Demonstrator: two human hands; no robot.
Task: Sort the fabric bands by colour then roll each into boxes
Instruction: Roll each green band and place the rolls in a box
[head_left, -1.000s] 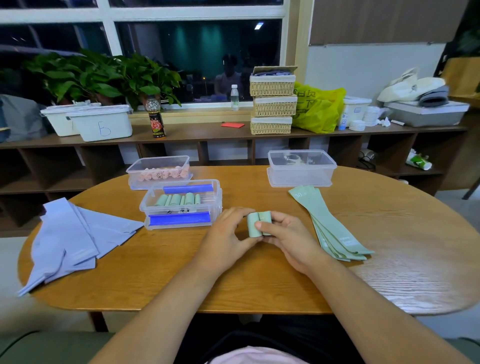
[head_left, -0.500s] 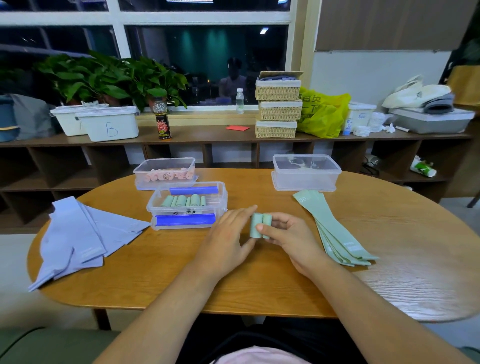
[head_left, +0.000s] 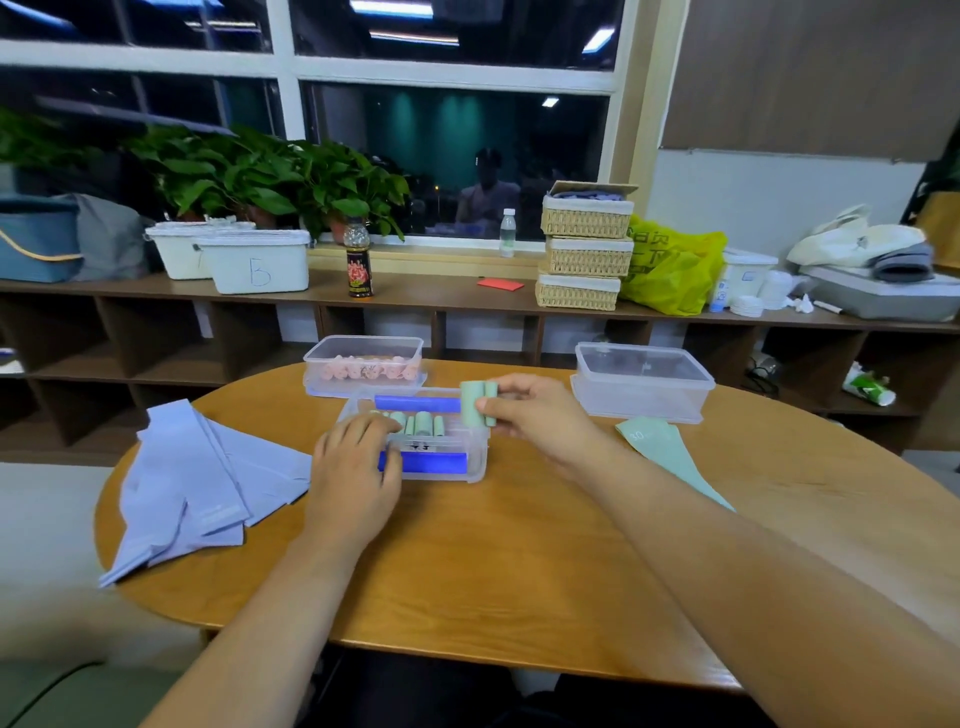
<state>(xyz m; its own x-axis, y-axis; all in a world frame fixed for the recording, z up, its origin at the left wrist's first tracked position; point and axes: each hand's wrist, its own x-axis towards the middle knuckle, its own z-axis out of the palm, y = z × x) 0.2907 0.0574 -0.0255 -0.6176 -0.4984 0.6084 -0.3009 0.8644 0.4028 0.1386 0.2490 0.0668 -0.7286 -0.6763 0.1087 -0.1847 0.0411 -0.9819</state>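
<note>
The right hand (head_left: 530, 415) pinches a rolled green band (head_left: 475, 408) between thumb and fingertips, holding it in the air over the three o'clock end of the clear box (head_left: 475, 462), where a row of green rolls (head_left: 421, 423) stands on end. The left hand (head_left: 356, 473) lies relaxed over the box's nine o'clock end, its fingers touching the nearest rolls, and grips nothing.

The roll looks light and soft (stretchy fabric, by the look of it), and it will likely spring loose if the pinch slackens. It is best held across its width with the loose end trapped under a finger, then wedged against its neighbours so they keep it shut.

Flat green bands (head_left: 670, 452) wait at two o'clock on the table (head_left: 493, 561). The top one reads "30". Lilac bands (head_left: 208, 483) fan out at nine o'clock. On the shelf behind, a white tub (head_left: 258, 271) has "B" handwritten on it. The small label on the front of the box is too blurred to read, as is the print on the yellow bag (head_left: 675, 270).
</note>
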